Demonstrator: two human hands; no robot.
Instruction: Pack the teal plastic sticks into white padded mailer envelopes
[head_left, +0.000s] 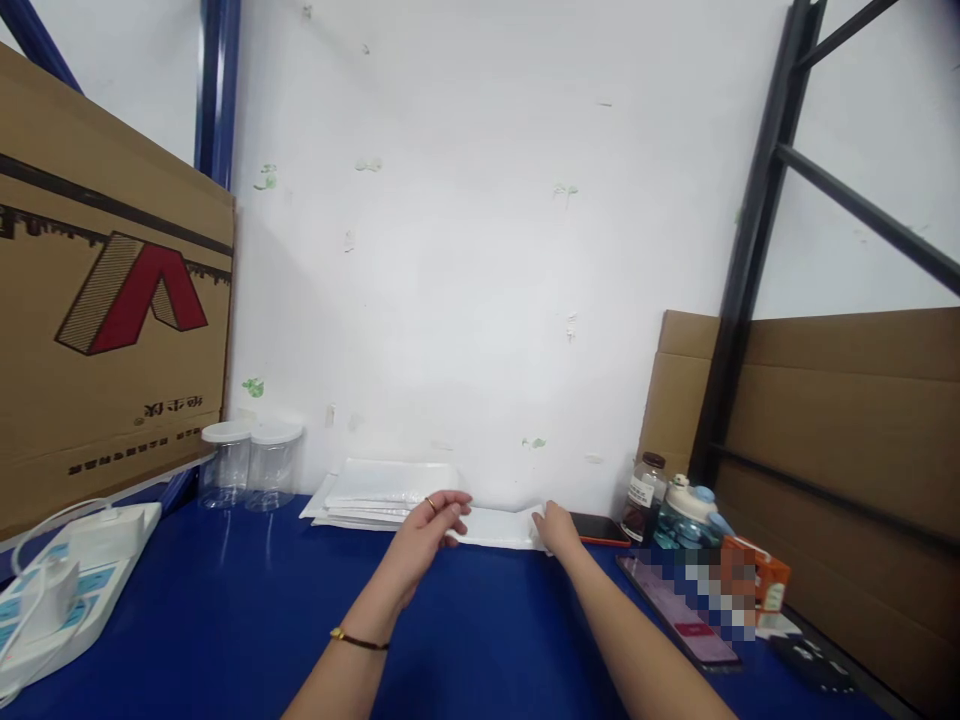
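Observation:
A flat white padded envelope (495, 527) lies on the blue table (465, 630) near the wall, between my two hands. My right hand (556, 527) is closed on its right end. Over its left end is my left hand (436, 520), with fingers apart and slightly curled; nothing shows in it. Just left of that hand, a stack of similar white envelopes (375, 490) rests against the wall.
Two clear jars with white lids (274, 465) stand at the back left, near a power strip (82, 580) and a large carton (112, 300). On the right are phones (596, 528), a dark-capped bottle (643, 495), a blue bottle (686, 515) and an orange box (757, 580).

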